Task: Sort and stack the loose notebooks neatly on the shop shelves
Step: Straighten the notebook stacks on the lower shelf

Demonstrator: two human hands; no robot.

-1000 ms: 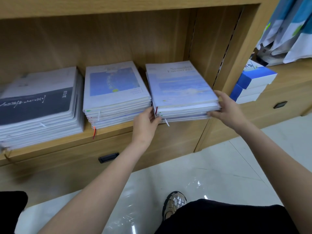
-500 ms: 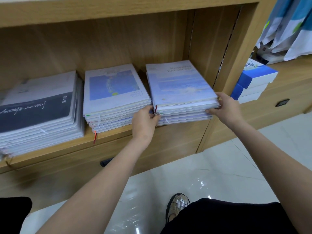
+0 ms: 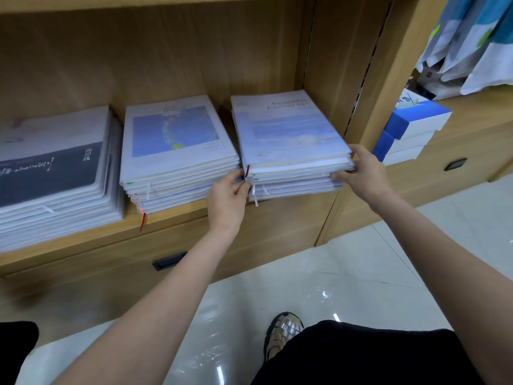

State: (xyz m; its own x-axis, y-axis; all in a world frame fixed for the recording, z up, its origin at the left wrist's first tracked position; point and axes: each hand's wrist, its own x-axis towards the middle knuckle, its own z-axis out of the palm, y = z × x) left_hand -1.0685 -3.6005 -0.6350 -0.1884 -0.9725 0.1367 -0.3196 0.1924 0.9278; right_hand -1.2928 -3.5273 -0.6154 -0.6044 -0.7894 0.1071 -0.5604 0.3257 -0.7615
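Now both hands' fingers (image 3: 340, 176) pinch the right notebook stack (image 3: 288, 134).

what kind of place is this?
Likely a stationery or book shop: three stacks of wrapped notebooks lie on a wooden display shelf, blue-and-white boxed stock sits beside them, with drawers beneath.
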